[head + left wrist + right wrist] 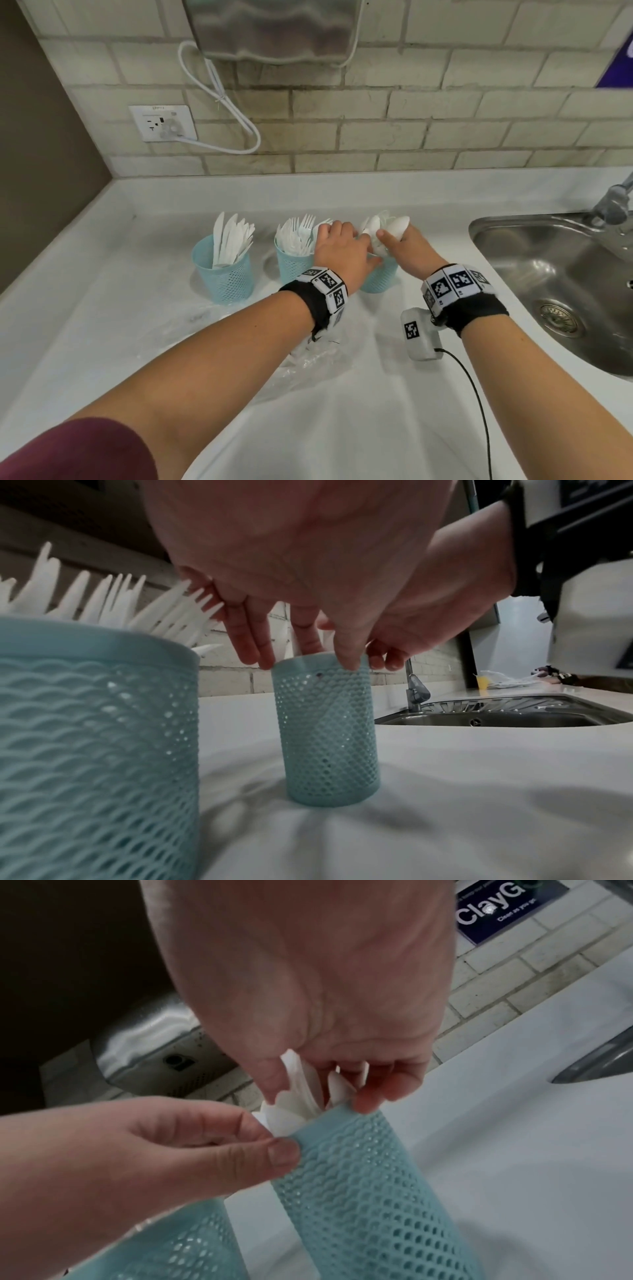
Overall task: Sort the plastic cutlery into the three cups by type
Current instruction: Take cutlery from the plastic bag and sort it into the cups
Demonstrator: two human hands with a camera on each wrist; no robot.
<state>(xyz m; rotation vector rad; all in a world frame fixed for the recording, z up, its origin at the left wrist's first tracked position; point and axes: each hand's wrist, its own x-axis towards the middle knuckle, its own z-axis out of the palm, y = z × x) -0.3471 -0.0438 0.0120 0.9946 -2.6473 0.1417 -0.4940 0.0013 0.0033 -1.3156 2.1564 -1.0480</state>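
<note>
Three teal mesh cups stand in a row on the white counter. The left cup (222,274) holds white knives (229,240). The middle cup (293,265) (95,737) holds white forks (298,229) (164,610). My left hand (342,245) (274,1148) pinches the rim of the right cup (378,279) (325,737) (359,1191), thumb on the outside. My right hand (397,246) (342,1091) grips a bundle of white spoons (383,224) (298,1107) directly above that cup. The spoons' lower ends sit at the cup's mouth.
A steel sink (507,226) with a faucet (613,202) lies to the right. Crumpled clear plastic (308,363) lies on the counter under my left forearm. On the brick wall are a socket (162,123), a looped white cable and a metal dispenser (274,27).
</note>
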